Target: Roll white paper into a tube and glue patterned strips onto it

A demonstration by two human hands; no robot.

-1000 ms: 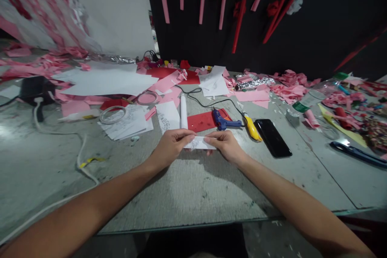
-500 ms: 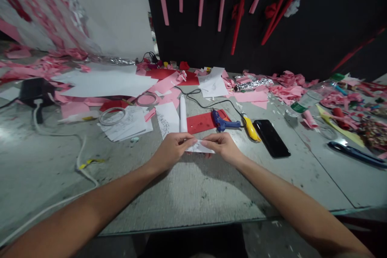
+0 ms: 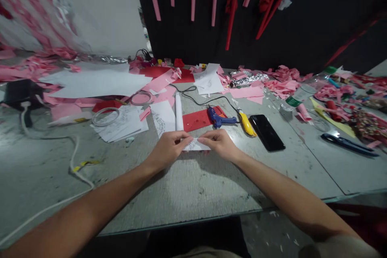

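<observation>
Between my two hands is a small white sheet of paper (image 3: 195,145) with a dark drawing on it. My left hand (image 3: 169,148) pinches its left side between thumb and fingers. On the right side, my right hand (image 3: 222,144) grips it the same way, thumb on top. The fingers beneath the paper are mostly hidden. Just beyond my hands lies a red paper piece (image 3: 195,120), with a blue glue gun (image 3: 220,119) resting across its right end. A white paper roll (image 3: 179,113) stretches away from my left fingers, beside a printed sheet (image 3: 163,117).
Right of the glue gun lie a yellow-handled tool (image 3: 248,125) and a black phone (image 3: 267,132). A dark cutter (image 3: 347,145) and a plastic bottle (image 3: 298,96) are farther right. At left are a coiled ring (image 3: 105,117), printed papers (image 3: 123,125), a white cable (image 3: 75,149) and a black box (image 3: 22,93).
The whole view has shifted slightly, so the table things appear a little farther left. Both hands still hold the paper, which now shows slightly flatter between the thumbs.
</observation>
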